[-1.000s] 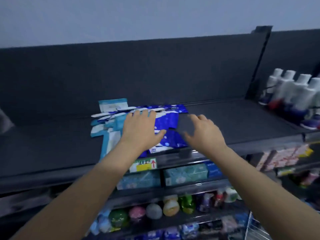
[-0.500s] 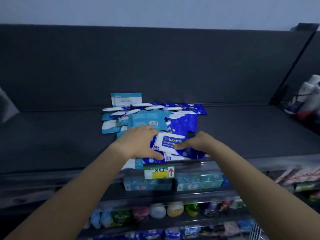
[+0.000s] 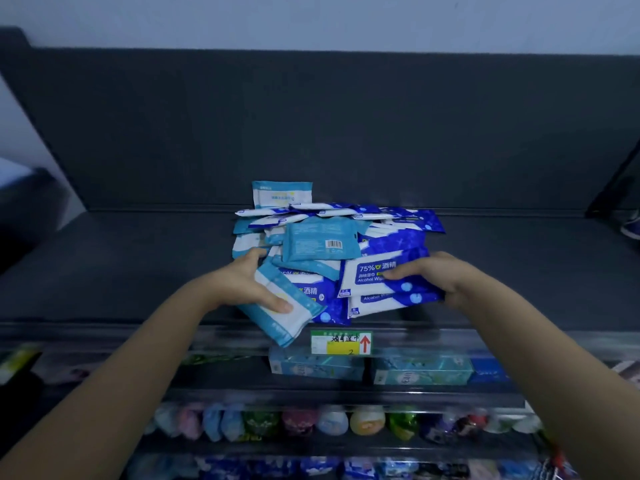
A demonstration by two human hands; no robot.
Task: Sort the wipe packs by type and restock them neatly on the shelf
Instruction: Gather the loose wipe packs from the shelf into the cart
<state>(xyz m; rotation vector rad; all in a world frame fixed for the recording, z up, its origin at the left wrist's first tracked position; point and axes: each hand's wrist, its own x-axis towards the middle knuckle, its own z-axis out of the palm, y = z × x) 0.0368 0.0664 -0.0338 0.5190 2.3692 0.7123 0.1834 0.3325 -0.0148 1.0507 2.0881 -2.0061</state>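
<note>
A mixed heap of wipe packs (image 3: 332,237) lies in the middle of the dark shelf (image 3: 138,271): light teal-and-white ones and dark blue "75% Alcohol Wipes" ones. My left hand (image 3: 252,289) grips a light teal pack (image 3: 294,320) at the heap's front left, thumb on top, the pack tilted over the shelf's front edge. My right hand (image 3: 429,275) pinches a dark blue alcohol wipe pack (image 3: 374,278) at the front right, lifting its right end. One teal pack (image 3: 318,240) lies barcode side up on top. Another teal pack (image 3: 282,194) leans against the back panel.
A green-yellow price tag (image 3: 341,342) with a red arrow hangs on the shelf's front rail. Tissue boxes (image 3: 419,370) fill the shelf below, round colourful containers (image 3: 332,420) the one under that. A bottle (image 3: 632,226) shows at the far right edge.
Both hands came down from above the heap to its front edge. The left hand took hold of a teal pack and the right hand a blue alcohol pack; the camera moved closer.
</note>
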